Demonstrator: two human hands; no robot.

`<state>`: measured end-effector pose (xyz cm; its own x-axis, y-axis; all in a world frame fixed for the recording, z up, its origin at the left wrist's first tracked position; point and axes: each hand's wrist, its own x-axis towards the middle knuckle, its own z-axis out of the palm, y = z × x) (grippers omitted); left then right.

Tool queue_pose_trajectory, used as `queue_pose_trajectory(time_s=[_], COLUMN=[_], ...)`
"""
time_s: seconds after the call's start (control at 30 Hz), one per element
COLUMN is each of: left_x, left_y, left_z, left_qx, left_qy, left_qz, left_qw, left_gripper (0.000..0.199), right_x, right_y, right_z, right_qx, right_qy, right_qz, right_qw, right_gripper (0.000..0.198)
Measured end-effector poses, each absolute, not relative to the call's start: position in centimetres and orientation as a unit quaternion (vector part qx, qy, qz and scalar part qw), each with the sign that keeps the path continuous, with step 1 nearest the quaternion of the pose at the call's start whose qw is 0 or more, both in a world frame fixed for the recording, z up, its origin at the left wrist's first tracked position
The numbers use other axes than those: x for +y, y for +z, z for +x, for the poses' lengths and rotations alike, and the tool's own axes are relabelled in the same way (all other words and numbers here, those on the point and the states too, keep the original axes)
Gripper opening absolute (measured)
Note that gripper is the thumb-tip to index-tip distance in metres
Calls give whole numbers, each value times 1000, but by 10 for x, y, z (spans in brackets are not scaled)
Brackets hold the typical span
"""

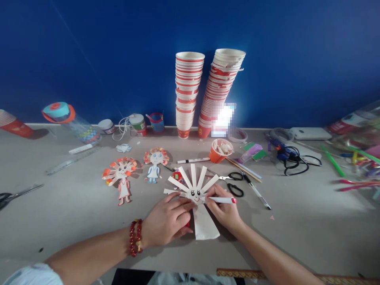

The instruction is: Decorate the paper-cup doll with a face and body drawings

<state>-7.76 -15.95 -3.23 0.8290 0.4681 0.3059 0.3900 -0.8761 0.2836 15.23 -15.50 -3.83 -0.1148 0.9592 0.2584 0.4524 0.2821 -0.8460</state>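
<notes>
A white paper cutout [207,224] lies flat before me, with strips fanned out like hair and a drawn face with black eyes and a red mouth. My right hand [225,208] pinches a white marker with a red end [222,200], its tip beside the face. My left hand [168,219] presses the cutout's left side down with its fingers. Something small and red [187,224] shows under that hand, mostly hidden. Two coloured paper dolls, one with a red-edged dress [124,189] and one with blue clothes [153,171], rest to the left.
Two tall paper cup stacks [186,95] [221,85] stand by the blue wall. A cup of scraps [220,151], black-handled scissors [235,184], a pen [257,192] and a black marker [192,160] lie beyond my hands. A clear bottle [73,122] is at left.
</notes>
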Motion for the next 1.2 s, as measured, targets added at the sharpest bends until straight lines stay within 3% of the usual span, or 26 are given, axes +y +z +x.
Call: queue_pose_trajectory(time_s=[0.5, 0.87, 1.07, 1.2], left_x=[-159, -159, -158, -159], left_y=[-34, -34, -36, -35], left_z=[-78, -78, -78, -78], left_qx=[227, 223, 219, 220], left_qy=[188, 184, 188, 185], left_qz=[950, 952, 953, 953], left_qw=[102, 98, 93, 93], left_gripper=[32, 29, 28, 27], right_x=[-155, -155, -156, -155], right_y=[-43, -42, -43, -41], right_z=[154, 155, 155, 157], right_qx=[-680, -663, -633, -632], right_qy=[304, 302, 352, 384], right_qz=[-524, -501, -506, -494], right_qw=[412, 468, 468, 457], right_gripper=[12, 14, 16, 7])
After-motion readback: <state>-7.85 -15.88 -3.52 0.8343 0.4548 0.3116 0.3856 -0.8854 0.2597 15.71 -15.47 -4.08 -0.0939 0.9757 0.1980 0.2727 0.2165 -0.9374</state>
